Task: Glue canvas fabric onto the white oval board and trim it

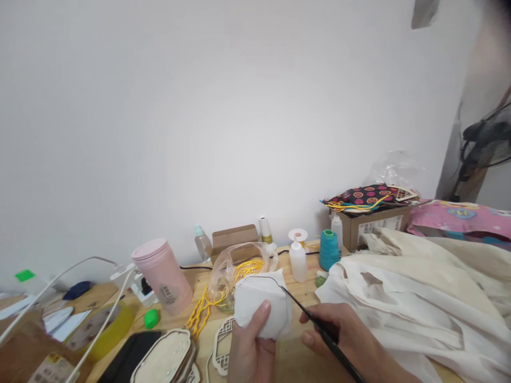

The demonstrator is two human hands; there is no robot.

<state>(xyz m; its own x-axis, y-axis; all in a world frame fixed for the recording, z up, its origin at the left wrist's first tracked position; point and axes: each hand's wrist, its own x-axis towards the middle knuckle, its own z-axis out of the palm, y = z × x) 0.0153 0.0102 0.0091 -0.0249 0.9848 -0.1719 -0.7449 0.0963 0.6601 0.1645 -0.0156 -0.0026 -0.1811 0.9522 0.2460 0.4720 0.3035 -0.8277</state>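
My left hand point(254, 340) is closed around a white fabric piece point(255, 300), thumb on its front. The piece looks like layered cloth with an uneven edge, and a thin dark line curves along its top. In my right hand point(343, 332) is a slim black pointed tool point(325, 336), its exact kind unclear. The tool's tip is at the upper right edge of the fabric piece; whether it touches cannot be made out. Beside my left hand lies a pale lattice frame point(222, 348), partly covered by the hand.
Left stand a pink tumbler point(165, 276), a phone point(128, 357) and stacked cream panels point(162, 357). Behind my hands are yellow cords point(203, 311), a white squeeze bottle point(298, 260) and teal thread point(329, 251). White cloth point(403, 298) is heaped at right, before a cardboard box point(355, 230).
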